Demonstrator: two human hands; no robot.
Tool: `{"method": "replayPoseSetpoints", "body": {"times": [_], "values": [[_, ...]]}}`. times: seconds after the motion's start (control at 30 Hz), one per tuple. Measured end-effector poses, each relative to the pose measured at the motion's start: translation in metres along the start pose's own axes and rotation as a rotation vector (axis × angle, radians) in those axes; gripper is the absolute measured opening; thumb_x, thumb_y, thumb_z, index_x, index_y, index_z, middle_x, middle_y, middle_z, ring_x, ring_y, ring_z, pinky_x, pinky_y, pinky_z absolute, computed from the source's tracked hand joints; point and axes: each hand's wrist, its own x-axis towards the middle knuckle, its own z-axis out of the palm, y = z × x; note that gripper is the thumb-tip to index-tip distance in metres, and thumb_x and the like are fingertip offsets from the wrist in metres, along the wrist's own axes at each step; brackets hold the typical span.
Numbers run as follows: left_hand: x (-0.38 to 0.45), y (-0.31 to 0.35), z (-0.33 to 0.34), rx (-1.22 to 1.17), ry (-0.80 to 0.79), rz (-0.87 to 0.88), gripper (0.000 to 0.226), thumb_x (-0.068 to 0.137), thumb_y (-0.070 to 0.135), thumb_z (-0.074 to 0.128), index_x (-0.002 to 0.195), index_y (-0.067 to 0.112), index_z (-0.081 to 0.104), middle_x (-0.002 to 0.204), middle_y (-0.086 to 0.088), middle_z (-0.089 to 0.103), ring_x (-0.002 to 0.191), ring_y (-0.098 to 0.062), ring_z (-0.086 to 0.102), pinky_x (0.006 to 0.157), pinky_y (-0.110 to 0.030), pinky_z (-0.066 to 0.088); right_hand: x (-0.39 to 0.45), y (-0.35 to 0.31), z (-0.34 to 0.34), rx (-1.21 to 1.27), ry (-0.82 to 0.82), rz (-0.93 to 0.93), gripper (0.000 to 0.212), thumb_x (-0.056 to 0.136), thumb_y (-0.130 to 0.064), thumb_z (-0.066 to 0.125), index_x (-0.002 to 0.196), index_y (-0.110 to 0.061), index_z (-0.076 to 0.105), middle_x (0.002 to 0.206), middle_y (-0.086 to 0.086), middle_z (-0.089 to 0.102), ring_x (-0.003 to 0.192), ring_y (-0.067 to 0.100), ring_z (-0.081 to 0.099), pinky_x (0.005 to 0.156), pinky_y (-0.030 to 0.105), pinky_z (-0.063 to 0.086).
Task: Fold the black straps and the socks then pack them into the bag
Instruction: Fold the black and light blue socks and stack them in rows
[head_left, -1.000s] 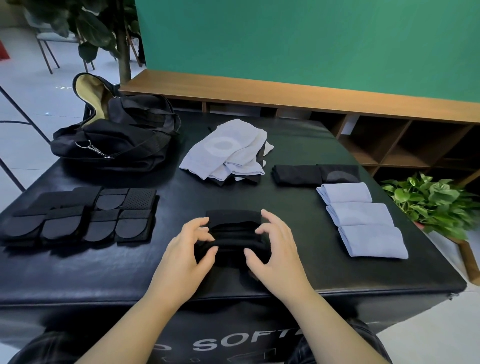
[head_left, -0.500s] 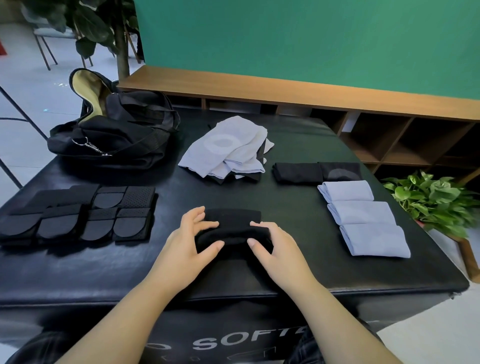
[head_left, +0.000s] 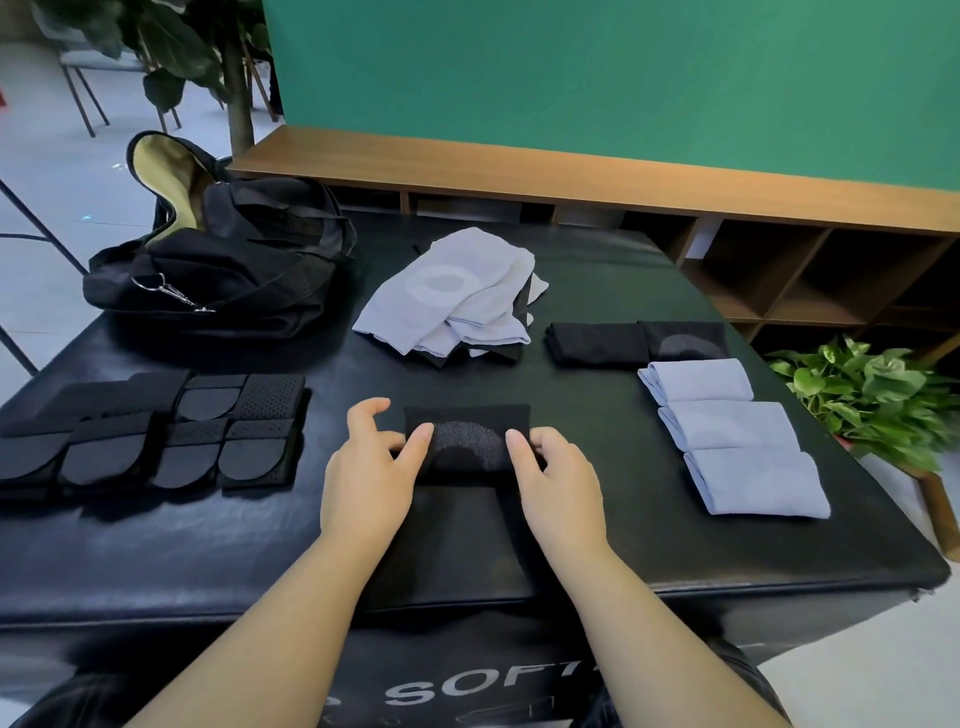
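A folded black sock (head_left: 467, 441) with a grey heel patch lies in front of me on the black table (head_left: 571, 530). My left hand (head_left: 371, 470) pinches its left edge and my right hand (head_left: 558, 478) pinches its right edge. Three folded light-blue socks (head_left: 727, 436) lie in a row at the right, with two folded black socks (head_left: 636, 340) behind them. A loose pile of light-blue socks (head_left: 457, 296) sits at the centre back. Several folded black straps (head_left: 156, 431) lie at the left. The open black bag (head_left: 218, 260) stands at the back left.
A wooden shelf unit (head_left: 779, 260) runs behind the table under a green wall. A potted green plant (head_left: 872, 395) stands off the right edge. A tree trunk (head_left: 239, 78) and chair legs are at the back left.
The black sock has been rolled over and flattened, so its grey heel patch faces up. Both hands have shifted from cupping it to pinching its two sides.
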Motion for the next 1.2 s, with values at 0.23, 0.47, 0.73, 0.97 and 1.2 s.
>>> {"method": "replayPoseSetpoints", "body": {"times": [0.23, 0.47, 0.73, 0.97, 1.2], "values": [[-0.002, 0.003, 0.005, 0.125, 0.103, 0.063, 0.045, 0.091, 0.046, 0.051, 0.122, 0.016, 0.037, 0.077, 0.011, 0.057, 0.082, -0.019, 0.053, 0.074, -0.036, 0.041, 0.001, -0.011, -0.001, -0.161, 0.075, -0.085, 0.037, 0.096, -0.047, 0.042, 0.069, -0.021, 0.041, 0.07, -0.008, 0.045, 0.076, 0.018, 0.047, 0.075, 0.033, 0.04], [-0.005, 0.005, 0.005, 0.238, 0.193, 0.086, 0.034, 0.09, 0.039, 0.057, 0.111, 0.016, 0.046, 0.09, 0.011, 0.056, 0.098, -0.015, 0.046, 0.09, -0.032, 0.024, 0.0, -0.011, 0.002, -0.161, 0.123, -0.071, 0.03, 0.094, -0.043, 0.051, 0.079, -0.019, 0.043, 0.081, -0.008, 0.048, 0.077, 0.018, 0.049, 0.074, 0.033, 0.042], [-0.009, 0.0, 0.004, 0.255, 0.091, 0.206, 0.013, 0.089, 0.033, 0.058, 0.096, 0.031, 0.047, 0.08, 0.025, 0.051, 0.102, -0.012, 0.05, 0.09, -0.018, 0.012, -0.009, -0.004, 0.011, -0.312, 0.34, -0.483, 0.027, 0.068, -0.001, 0.063, 0.086, -0.021, 0.065, 0.087, -0.004, 0.057, 0.074, 0.021, 0.053, 0.061, 0.032, 0.047], [-0.008, -0.003, 0.004, 0.275, -0.009, 0.335, 0.01, 0.087, 0.036, 0.058, 0.096, 0.041, 0.056, 0.091, 0.02, 0.058, 0.105, -0.006, 0.05, 0.092, -0.018, 0.017, -0.02, -0.006, 0.011, -0.396, 0.224, -0.493, 0.031, 0.082, -0.037, 0.046, 0.099, -0.025, 0.07, 0.098, -0.009, 0.062, 0.089, 0.015, 0.056, 0.075, 0.029, 0.048], [-0.004, -0.013, 0.007, 0.42, -0.281, 0.406, 0.04, 0.089, 0.053, 0.037, 0.129, 0.059, 0.038, 0.139, 0.02, 0.041, 0.134, -0.013, 0.03, 0.106, -0.026, 0.022, -0.013, 0.001, -0.002, -0.608, 0.091, -0.337, 0.053, 0.083, -0.051, 0.04, 0.115, -0.018, 0.067, 0.118, -0.002, 0.065, 0.108, 0.02, 0.059, 0.096, 0.03, 0.03]]}}
